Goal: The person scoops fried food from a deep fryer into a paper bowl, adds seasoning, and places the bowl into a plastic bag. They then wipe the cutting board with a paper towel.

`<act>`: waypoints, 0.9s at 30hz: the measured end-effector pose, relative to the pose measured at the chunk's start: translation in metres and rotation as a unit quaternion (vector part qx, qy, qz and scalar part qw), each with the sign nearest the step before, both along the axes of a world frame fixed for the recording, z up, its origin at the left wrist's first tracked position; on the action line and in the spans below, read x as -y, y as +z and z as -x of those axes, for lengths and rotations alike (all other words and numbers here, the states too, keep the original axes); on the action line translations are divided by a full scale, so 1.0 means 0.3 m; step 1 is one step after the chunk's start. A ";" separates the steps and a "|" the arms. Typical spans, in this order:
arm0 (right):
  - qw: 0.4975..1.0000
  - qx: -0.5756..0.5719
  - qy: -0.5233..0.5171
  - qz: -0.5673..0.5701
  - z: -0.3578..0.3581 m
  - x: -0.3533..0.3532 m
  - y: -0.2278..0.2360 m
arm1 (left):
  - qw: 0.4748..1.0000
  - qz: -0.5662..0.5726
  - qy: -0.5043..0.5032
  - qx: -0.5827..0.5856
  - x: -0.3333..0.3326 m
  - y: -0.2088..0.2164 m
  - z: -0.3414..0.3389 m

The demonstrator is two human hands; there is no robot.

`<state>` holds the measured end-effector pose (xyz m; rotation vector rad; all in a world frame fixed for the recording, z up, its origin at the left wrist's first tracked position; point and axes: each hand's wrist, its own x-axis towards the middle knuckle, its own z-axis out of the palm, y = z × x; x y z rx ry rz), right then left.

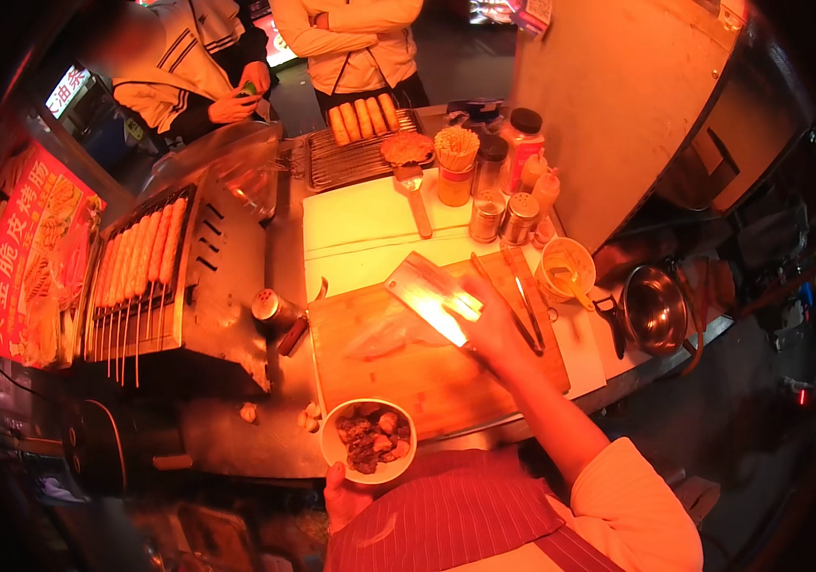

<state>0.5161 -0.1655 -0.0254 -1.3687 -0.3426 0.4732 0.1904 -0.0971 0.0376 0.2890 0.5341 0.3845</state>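
Close to my body, my left hand [343, 494] grips a round bowl [328, 440] from below and the side. Dark browned chunks of meat [373, 440] fill it. My right hand [494, 329] is closed round a broad-bladed cleaver [418, 286], whose blade shines brightly under the lamp. The cleaver is over the upper middle of a wooden cutting board [465, 400]; whether it touches the board I cannot tell. A wet patch marks the wood left of the blade. Tongs [529, 319] lie on the board just right of my right hand.
A sausage grill [222, 276] stands left, more sausages [362, 119] on a rack at the back. A spatula [416, 202], a stick holder [456, 181], shakers [520, 217], a tub [565, 267] and a steel pan [656, 310] surround the board. Two people stand across the counter.
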 end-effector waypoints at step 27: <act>0.893 0.254 -0.342 0.144 -0.416 -0.051 0.177 | 0.987 -0.084 0.116 -0.067 -0.002 -0.002 -0.060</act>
